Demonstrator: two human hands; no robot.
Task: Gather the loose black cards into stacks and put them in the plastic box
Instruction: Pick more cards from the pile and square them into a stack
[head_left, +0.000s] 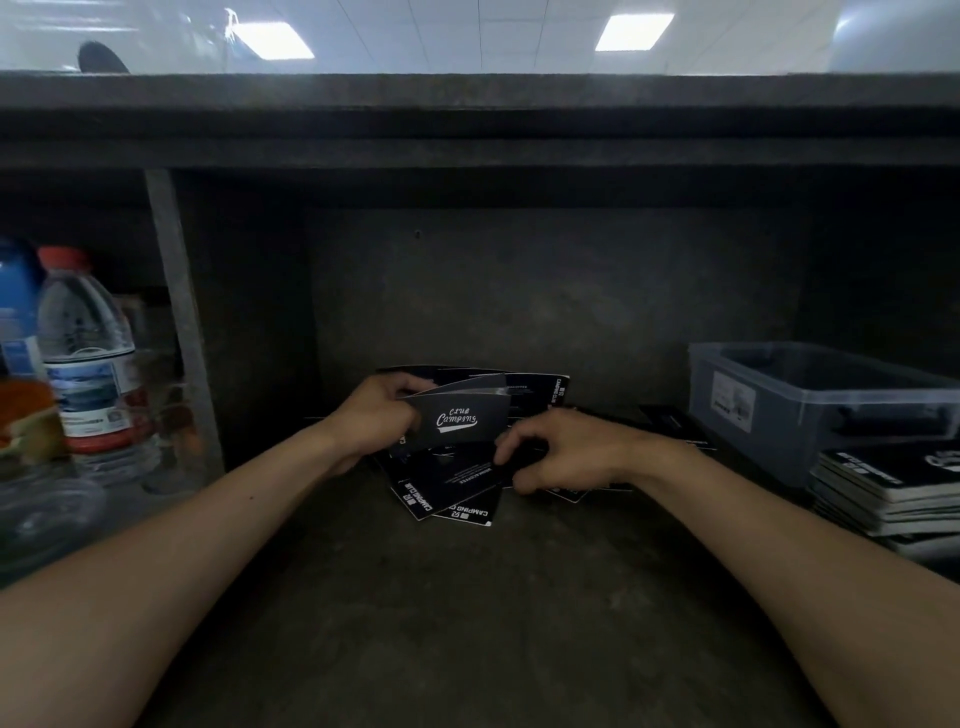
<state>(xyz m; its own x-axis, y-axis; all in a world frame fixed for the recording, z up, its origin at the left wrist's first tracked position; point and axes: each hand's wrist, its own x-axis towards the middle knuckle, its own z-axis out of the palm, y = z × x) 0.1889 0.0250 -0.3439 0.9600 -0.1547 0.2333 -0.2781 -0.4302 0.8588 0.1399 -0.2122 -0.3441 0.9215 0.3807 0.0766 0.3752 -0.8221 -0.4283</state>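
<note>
My left hand (376, 415) grips a small bundle of black cards (460, 418), the top one printed "Club Camping", lifted above the pile. Under it, loose black cards (447, 493) lie fanned on the dark shelf floor. My right hand (558, 449) reaches down into this pile, fingers curled and pinching the edge of a loose card. The translucent plastic box (810, 405) stands at the right, apart from both hands. A stack of black cards (883, 488) lies in front of the box.
Two water bottles (88, 353) and other containers stand at the left behind a vertical divider (179, 312). A low shelf board (467, 119) runs overhead. The dark back wall (519, 296) is close behind the pile.
</note>
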